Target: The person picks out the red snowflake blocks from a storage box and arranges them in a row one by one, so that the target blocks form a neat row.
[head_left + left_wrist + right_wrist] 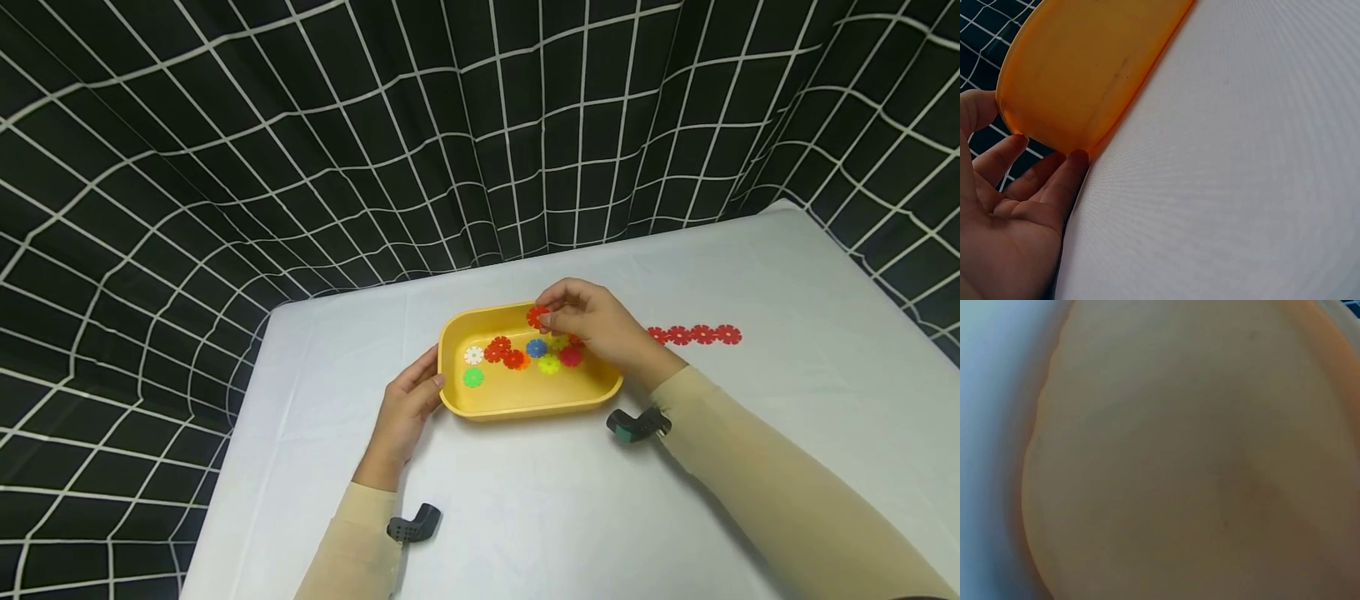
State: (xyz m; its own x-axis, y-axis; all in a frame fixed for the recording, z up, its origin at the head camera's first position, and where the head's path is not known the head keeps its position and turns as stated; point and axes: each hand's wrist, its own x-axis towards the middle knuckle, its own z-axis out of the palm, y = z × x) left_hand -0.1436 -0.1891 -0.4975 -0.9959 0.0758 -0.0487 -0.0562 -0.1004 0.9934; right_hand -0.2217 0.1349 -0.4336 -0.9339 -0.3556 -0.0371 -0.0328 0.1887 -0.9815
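Note:
A yellow tray holds several notched plastic discs, among them a white disc, a green disc and a blue disc. My left hand grips its left end, thumb at the rim and fingertips against the outer wall; the left wrist view shows this end of the tray from close by. Over the far right part of the tray, my right hand pinches a red notched disc between thumb and fingers. The right wrist view is filled by a blurred close surface.
To the right of the tray, a row of joined red discs lies on the white tablecloth, its left end partly behind my right hand. A black curtain with a white grid hangs along the table's far and side edges.

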